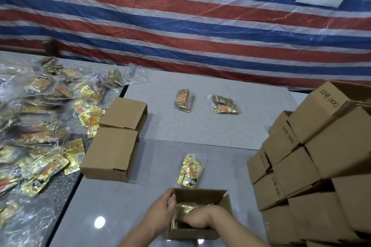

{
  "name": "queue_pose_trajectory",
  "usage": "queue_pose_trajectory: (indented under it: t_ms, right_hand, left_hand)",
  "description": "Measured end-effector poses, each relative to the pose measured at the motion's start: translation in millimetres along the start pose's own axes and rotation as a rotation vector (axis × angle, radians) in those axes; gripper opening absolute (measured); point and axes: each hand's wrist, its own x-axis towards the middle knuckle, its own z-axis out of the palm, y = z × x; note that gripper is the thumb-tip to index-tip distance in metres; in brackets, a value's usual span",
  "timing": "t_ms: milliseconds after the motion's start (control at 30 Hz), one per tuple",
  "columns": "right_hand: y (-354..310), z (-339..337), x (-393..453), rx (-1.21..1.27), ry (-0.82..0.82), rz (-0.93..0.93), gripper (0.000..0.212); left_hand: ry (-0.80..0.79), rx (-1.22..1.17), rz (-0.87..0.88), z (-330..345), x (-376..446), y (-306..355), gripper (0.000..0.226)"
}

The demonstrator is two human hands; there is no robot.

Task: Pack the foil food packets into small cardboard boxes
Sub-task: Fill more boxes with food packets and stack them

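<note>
Packing | our left hand (pixel 160 209) grips the box (pixel 197 214) wall at 6 o'clock | right hand (pixel 195 219) inside on packets (pixel 185 207), grip hidden | risk: hard push crumples foil

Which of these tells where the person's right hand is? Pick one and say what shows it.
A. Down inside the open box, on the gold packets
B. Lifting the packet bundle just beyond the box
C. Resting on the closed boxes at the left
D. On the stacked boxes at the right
A: the right hand reaches down into the open box onto the gold packets, while the left hand grips the box's left wall.
</note>
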Motion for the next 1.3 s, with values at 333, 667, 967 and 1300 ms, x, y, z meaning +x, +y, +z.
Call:
queue_pose_trajectory:
  t_ms: [333, 667, 967, 1300]
  right_hand:
    - [16.2, 0.9, -0.6, 0.002, 0.267, -0.056, 0.037]
    - [55.2, -13.2, -41.5, -0.042, 1.001, -0.005, 0.040]
    - [48.1, -4.2, -52.6, -0.035, 0.785, 0.174, 0.029]
    - [-15.3, -118.3, -288.1, -0.147, 1.150, -0.035, 0.022]
  left_hand:
    - [0.024, 0.050, -0.067, 3.9, 3.5, 12.9, 0.033]
    - [0.073, 0.131, -0.082, 8.9, 3.2, 16.3, 0.037]
    - [0.048, 0.094, -0.091, 5.4, -8.9, 19.7, 0.039]
    - [0.124, -0.450, 0.133, -113.0, -78.3, 256.5, 0.028]
